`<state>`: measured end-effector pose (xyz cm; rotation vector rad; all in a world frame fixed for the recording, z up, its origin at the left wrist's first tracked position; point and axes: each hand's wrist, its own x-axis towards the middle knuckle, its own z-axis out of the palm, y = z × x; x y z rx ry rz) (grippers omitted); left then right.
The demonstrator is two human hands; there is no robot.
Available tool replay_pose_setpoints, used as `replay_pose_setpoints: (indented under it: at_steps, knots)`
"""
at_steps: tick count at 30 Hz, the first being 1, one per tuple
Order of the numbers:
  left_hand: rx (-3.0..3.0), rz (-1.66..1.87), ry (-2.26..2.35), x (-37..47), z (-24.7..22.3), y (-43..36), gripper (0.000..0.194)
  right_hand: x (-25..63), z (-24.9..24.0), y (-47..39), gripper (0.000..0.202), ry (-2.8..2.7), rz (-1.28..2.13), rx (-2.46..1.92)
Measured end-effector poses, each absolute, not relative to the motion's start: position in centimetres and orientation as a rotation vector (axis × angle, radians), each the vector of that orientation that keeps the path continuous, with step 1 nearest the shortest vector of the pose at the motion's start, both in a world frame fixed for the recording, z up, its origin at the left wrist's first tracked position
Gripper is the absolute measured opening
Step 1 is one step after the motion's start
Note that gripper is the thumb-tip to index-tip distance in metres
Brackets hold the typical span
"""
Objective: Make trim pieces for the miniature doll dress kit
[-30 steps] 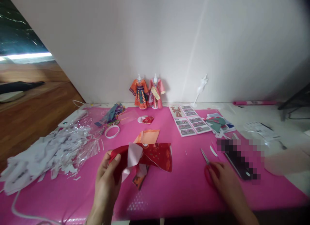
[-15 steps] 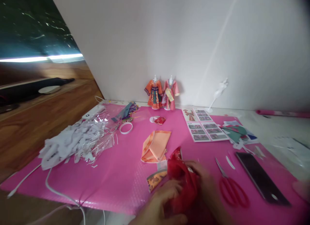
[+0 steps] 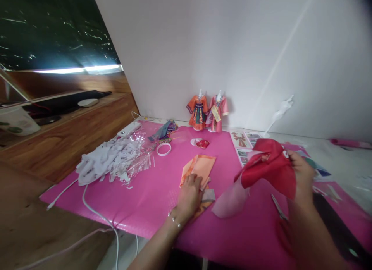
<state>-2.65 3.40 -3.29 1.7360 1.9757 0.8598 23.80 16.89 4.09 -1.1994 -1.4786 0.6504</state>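
My right hand (image 3: 302, 173) grips a red doll garment (image 3: 269, 165) at its right edge, raised above the mat. A sheer pale piece (image 3: 231, 202) hangs from the garment's lower left. My left hand (image 3: 188, 192), with a bracelet at the wrist, rests on a peach-orange cloth piece (image 3: 205, 167), fingers curled at its near edge. Beneath that hand lies a yellow-orange patterned strip with a grey end (image 3: 208, 195), partly covered. Red-handled scissors (image 3: 279, 208) lie below my right hand, mostly hidden by the forearm.
Two dressed doll forms (image 3: 198, 111) stand against the white wall, a bare white form (image 3: 280, 112) leaning farther right. White scraps (image 3: 101, 161) and a tape ring (image 3: 164, 149) lie left. The red garment partly covers an instruction sheet (image 3: 241, 144); a dark phone-like slab (image 3: 334, 227) lies right.
My hands have parted. The right hand has lifted the red garment up and to the right; the left has let go of it and moved onto the peach-orange cloth. The view has shifted left.
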Motion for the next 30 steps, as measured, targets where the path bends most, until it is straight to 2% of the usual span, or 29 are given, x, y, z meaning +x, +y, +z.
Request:
replay_pose_setpoints:
  at_steps: [3,7,9,11,15,20,24,30]
  knots:
    - [1.672,0.923,1.984,-3.1,-3.2,3.4,0.025,23.8,2.6,18.0,0.052,-1.625,0.631,-1.282]
    - [1.473,1.081,1.997,-3.5,-1.9,2.9,0.017,23.2,-0.5,14.9,0.054,-1.892,0.402,-1.365]
    - [1.347,1.164,1.966,-3.0,-1.1,2.5,0.011,22.0,-1.9,11.7,0.045,-1.928,0.578,-1.295]
    - [1.259,1.23,1.886,-2.0,-0.4,2.0,0.018,20.1,-2.8,8.2,0.038,-1.961,1.011,-1.201]
    - [1.183,1.281,1.676,0.7,0.4,0.9,0.021,16.4,-3.0,3.6,0.061,-1.665,1.449,-1.026]
    - [1.044,1.346,1.412,1.6,0.8,-0.2,0.02,17.2,-2.0,3.1,0.032,-1.579,1.529,-1.182]
    - [1.17,1.385,1.303,0.3,1.5,-0.7,0.027,19.0,-1.2,3.4,0.034,-1.537,1.631,-1.116]
    - [1.214,1.235,1.025,-0.3,1.9,-0.7,0.026,18.6,0.5,3.0,0.033,-1.333,1.785,-0.884]
